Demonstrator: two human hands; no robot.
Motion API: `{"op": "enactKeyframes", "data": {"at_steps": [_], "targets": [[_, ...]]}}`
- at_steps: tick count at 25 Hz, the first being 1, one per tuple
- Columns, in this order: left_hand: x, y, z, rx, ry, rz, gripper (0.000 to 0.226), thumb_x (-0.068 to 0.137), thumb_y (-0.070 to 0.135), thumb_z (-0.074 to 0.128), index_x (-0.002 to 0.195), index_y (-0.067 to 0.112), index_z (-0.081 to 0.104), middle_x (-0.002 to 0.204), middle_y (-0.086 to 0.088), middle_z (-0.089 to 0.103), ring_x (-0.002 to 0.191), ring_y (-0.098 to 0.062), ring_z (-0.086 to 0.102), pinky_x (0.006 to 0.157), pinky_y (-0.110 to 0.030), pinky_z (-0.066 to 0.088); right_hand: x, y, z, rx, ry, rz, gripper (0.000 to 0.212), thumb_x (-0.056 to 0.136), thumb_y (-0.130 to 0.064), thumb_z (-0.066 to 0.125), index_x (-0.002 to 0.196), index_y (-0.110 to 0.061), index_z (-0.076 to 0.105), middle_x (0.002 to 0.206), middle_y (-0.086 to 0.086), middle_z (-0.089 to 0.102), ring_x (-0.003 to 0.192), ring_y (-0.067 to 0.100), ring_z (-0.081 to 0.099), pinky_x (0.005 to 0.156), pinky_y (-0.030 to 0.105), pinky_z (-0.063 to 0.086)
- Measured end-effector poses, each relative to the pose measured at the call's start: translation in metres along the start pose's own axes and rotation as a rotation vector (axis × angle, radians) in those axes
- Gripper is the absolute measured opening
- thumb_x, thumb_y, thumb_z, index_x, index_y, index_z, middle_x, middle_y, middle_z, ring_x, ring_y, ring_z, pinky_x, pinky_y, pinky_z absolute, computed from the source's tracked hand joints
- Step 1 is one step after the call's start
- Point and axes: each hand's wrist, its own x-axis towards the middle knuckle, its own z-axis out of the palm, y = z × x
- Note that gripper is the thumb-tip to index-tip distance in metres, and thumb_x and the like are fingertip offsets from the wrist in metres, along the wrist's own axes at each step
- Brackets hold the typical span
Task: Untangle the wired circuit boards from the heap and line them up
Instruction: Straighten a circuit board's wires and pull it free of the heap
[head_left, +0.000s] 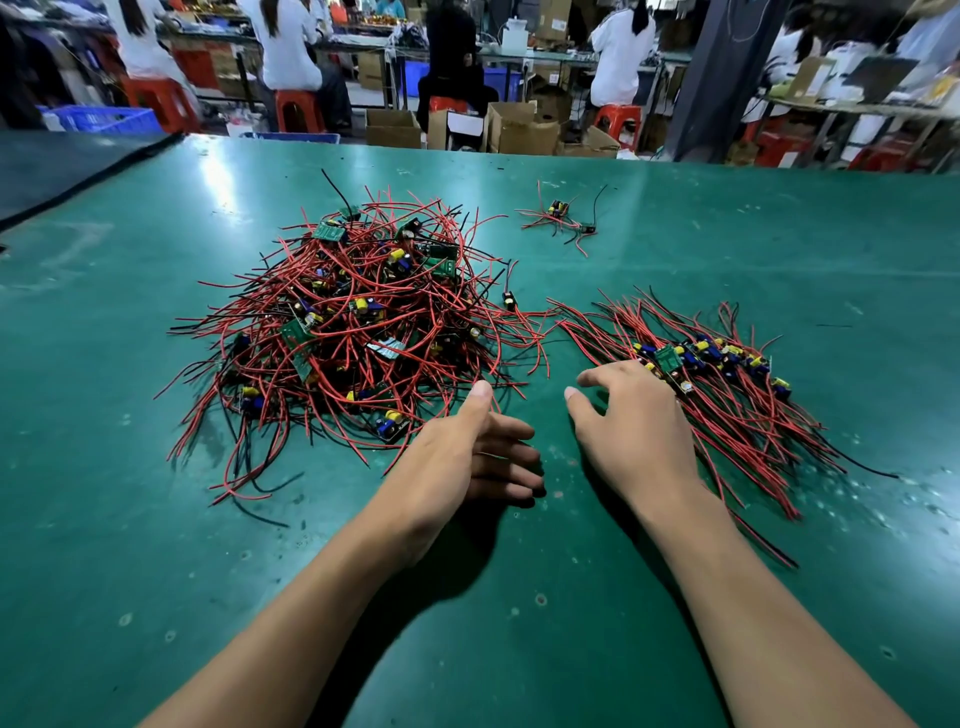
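Wiring crowds the spot ahead of the left hand and out to its left: a tangled heap of red and black wires with small green circuit boards, yellow and blue parts poking through (several boards lie green face up near the top). Loose wire ends fan out from it towards the person over the dark green table mat.

The left hand sits at the near right edge of that heap, on its side, thumb raised, fingers loosely extended towards the right hand. It holds nothing. Its thumb tip is just beside the nearest red wires.

Far beyond the gap between the two hands lies a small cluster of a few wired boards, well apart from both piles.

The right hand is palm down with thumb and forefinger spread and free over bare mat. Its outer fingers reach the left end of the lined-up row of wired boards; whether they press on a board I cannot tell. Nothing is gripped.

That row runs away to the right of the right hand, boards side by side, their red and black wires combed towards the person.

Past the table's far edge, well ahead of both hands, stand red plastic stools with seated people in white, then open cardboard boxes.
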Motion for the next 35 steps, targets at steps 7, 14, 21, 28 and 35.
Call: {"op": "enactKeyframes", "data": {"at_steps": [7,14,21,28,35], "targets": [[-0.001,-0.001,-0.016,0.609,0.507,0.372,0.005,0.086,0.016,0.069,0.086,0.020,0.068,0.075,0.006,0.067,0.060,-0.013,0.060,0.062,-0.027,0.049,0.002,0.004,0.009,0.120,-0.084,-0.084,0.020,0.092,-0.030,0.065,0.097,-0.016,0.077,0.099,0.005,0.071,0.095,0.025,0.063,0.088,0.037,0.050],[-0.006,0.002,-0.026,1.249,0.597,0.288,0.026,0.087,0.023,0.056,0.112,0.020,0.059,0.112,0.000,0.054,0.083,-0.031,0.061,0.070,-0.039,0.052,-0.004,-0.004,0.016,0.367,-0.119,-0.044,0.011,0.089,-0.028,0.070,0.089,-0.020,0.077,0.090,-0.003,0.072,0.086,0.018,0.066,0.084,0.036,0.052],[-0.006,0.003,-0.029,1.152,0.424,0.450,0.021,0.092,0.018,0.058,0.110,0.018,0.069,0.105,0.000,0.072,0.098,-0.026,0.064,0.079,-0.040,0.053,-0.007,-0.009,0.016,0.408,-0.137,-0.038,0.008,0.088,-0.030,0.071,0.081,-0.029,0.073,0.084,-0.010,0.071,0.078,0.007,0.065,0.078,0.030,0.052],[-0.009,0.001,-0.018,1.140,0.359,0.605,0.020,0.088,0.015,0.062,0.107,0.017,0.071,0.104,0.001,0.071,0.094,-0.024,0.066,0.076,-0.039,0.053,-0.007,-0.007,0.016,0.400,-0.148,-0.026,0.010,0.088,-0.032,0.070,0.083,-0.025,0.075,0.082,-0.011,0.071,0.076,0.005,0.064,0.075,0.028,0.051],[-0.009,0.004,-0.025,1.424,0.557,0.279,0.037,0.087,0.019,0.052,0.124,0.017,0.057,0.119,-0.005,0.057,0.110,-0.030,0.050,0.088,-0.043,0.044,-0.007,-0.007,0.017,0.415,-0.148,-0.033,0.009,0.088,-0.030,0.071,0.083,-0.024,0.075,0.079,-0.012,0.070,0.068,-0.004,0.059,0.066,0.020,0.042]]}}
